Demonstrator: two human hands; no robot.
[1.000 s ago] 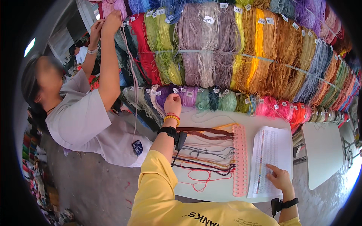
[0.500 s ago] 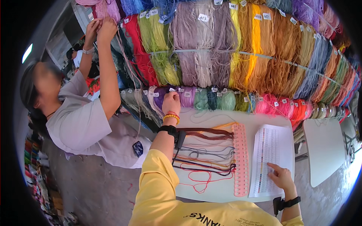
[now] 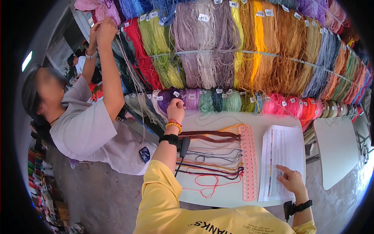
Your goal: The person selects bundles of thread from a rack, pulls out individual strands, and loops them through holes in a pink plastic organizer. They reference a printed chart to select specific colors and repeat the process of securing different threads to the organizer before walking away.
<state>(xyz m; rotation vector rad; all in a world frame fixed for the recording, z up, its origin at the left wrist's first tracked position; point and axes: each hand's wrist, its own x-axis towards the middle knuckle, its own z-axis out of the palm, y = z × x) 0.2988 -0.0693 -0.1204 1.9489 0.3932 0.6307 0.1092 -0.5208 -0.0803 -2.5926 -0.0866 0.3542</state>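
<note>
My left hand (image 3: 176, 111) is raised to the lower edge of a dark purple hank of thread (image 3: 166, 97) on the lower row. Its fingers are pinched together; whatever may be between them is too small to make out. My right hand (image 3: 291, 180) rests on a printed chart sheet (image 3: 274, 156), index finger stretched out onto the rows, the other fingers curled, holding nothing. Between the hands, a pink card with holes along its edges (image 3: 248, 163) lies on the white table (image 3: 230, 194). Brown, grey, navy and red threads (image 3: 206, 136) run leftward from it.
Big labelled hanks (image 3: 202, 50) hang in a tied row above a lower row of smaller ones (image 3: 231, 102). On the left a co-worker (image 3: 83, 124) reaches up to pink hanks (image 3: 97, 9). A second white table (image 3: 336, 152) stands at the right.
My left hand has come down slightly from the purple hank, its fingers still pinched. My right index finger stays on the chart. The view has shifted a little.
</note>
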